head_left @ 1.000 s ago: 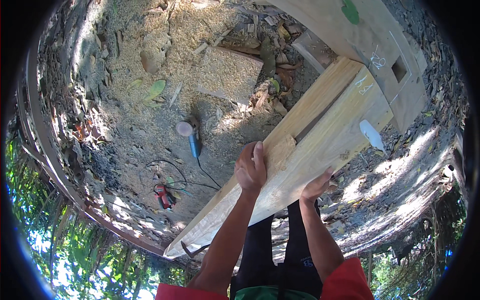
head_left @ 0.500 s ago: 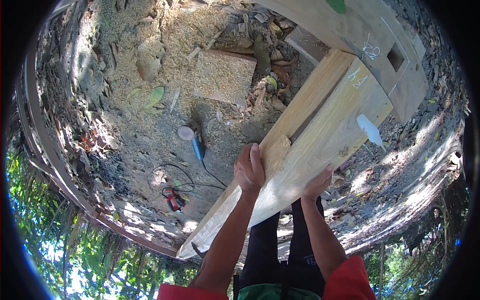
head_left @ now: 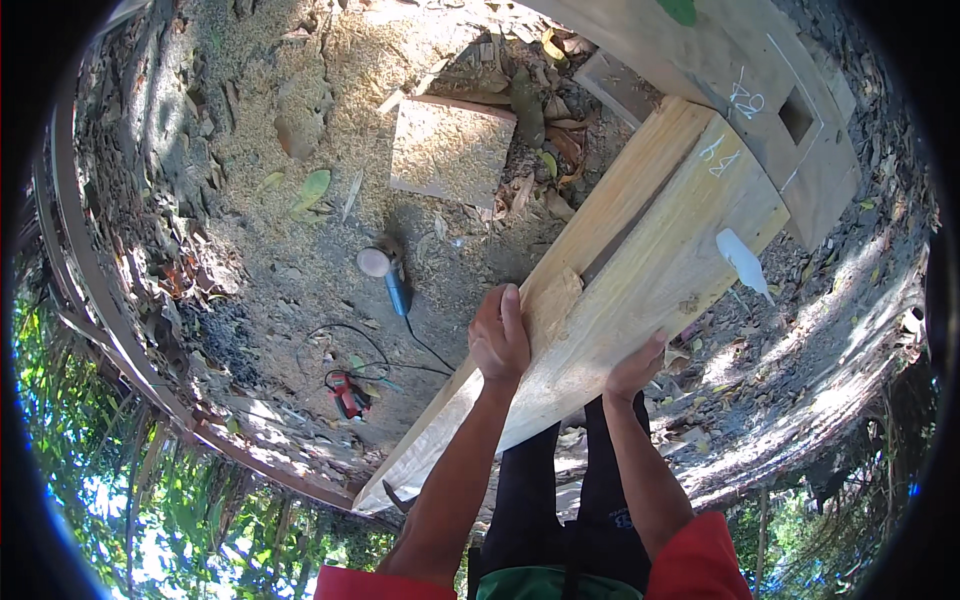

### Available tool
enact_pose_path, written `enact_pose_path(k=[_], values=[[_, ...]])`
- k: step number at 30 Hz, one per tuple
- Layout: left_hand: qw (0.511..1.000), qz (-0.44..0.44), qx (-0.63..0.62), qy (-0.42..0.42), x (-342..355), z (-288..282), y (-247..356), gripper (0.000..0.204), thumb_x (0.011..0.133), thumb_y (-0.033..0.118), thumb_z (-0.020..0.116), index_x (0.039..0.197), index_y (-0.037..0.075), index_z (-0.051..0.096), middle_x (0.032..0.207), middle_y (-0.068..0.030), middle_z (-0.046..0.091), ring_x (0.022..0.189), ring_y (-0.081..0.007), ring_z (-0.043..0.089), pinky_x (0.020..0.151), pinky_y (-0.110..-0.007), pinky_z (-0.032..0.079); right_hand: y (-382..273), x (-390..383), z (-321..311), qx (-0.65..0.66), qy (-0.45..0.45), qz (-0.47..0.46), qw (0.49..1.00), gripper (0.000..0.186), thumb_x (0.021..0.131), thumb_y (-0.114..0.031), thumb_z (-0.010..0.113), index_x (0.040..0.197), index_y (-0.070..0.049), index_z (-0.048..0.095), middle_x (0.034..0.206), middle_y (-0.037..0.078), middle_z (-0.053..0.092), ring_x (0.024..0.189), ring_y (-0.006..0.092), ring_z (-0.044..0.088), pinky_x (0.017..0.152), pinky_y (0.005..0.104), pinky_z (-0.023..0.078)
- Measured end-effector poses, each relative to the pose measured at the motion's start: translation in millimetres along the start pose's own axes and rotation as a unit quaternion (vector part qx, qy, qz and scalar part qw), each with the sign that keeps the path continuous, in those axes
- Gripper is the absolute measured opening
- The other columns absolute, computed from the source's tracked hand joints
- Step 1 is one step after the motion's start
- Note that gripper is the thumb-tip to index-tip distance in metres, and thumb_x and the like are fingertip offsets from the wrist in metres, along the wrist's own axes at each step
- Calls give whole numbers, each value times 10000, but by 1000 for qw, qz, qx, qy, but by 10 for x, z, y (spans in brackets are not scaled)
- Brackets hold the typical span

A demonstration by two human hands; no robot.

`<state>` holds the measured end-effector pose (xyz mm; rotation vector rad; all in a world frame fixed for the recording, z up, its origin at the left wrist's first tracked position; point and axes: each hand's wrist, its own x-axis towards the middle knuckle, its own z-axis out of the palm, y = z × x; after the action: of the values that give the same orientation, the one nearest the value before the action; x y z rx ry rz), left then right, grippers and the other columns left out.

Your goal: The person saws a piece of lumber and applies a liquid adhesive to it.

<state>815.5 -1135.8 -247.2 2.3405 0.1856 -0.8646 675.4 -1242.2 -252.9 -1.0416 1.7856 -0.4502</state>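
A long pale wooden beam (head_left: 660, 250) with white marks on its far end lies diagonally in front of me, from the upper right to the lower left. A narrow dark gap runs along its far part. My left hand (head_left: 498, 335) is closed on the beam's left side, thumb up, beside a rough raised chip of wood (head_left: 560, 295). My right hand (head_left: 637, 368) grips the beam's right edge, its fingers partly hidden by the wood. A white plastic bottle with a narrow nozzle (head_left: 740, 258) lies at the beam's right edge, near the far end.
A larger slab with a square hole (head_left: 830, 160) meets the beam's far end. Left lie a blue angle grinder (head_left: 397, 292), its cord, a red device (head_left: 348, 396) and a sawdust-covered square board (head_left: 452, 150). A dark curved metal piece (head_left: 399, 498) sits at the near end.
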Motion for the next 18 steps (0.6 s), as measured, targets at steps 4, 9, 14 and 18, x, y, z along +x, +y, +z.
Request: enact_pose_path(k=[4,9,14,18], values=[[1000,-11,-1,-6,0,-3,-13,492,1032,403,375,1023,9,669,871,-199,683,791,-344,665,735,-419,490,23,7,-11,-4,9,4,1000,726,1007,-551,400,1254,120,522,1164,219,613,994,279,615,868,377,499],[1000,-8,-13,-1,-7,1,9,471,1024,402,411,1024,9,670,878,-197,680,800,-361,659,739,-426,492,-84,-15,-10,-16,-11,40,999,750,1006,-543,400,1361,117,439,1323,227,532,1144,307,557,985,389,441],[1000,-8,-17,15,-6,23,-18,437,1017,395,444,1010,21,670,859,-196,666,797,-391,644,729,-441,483,-75,-15,-15,-31,-6,39,999,768,998,-559,405,1353,121,447,1324,229,533,1143,311,553,987,389,433],[1000,-9,-24,9,-4,10,8,417,1018,374,448,1004,20,667,855,-198,664,783,-395,640,717,-444,479,-104,-33,32,-41,19,11,999,693,1010,-523,398,1225,120,539,1144,217,614,969,290,603,866,387,478]])
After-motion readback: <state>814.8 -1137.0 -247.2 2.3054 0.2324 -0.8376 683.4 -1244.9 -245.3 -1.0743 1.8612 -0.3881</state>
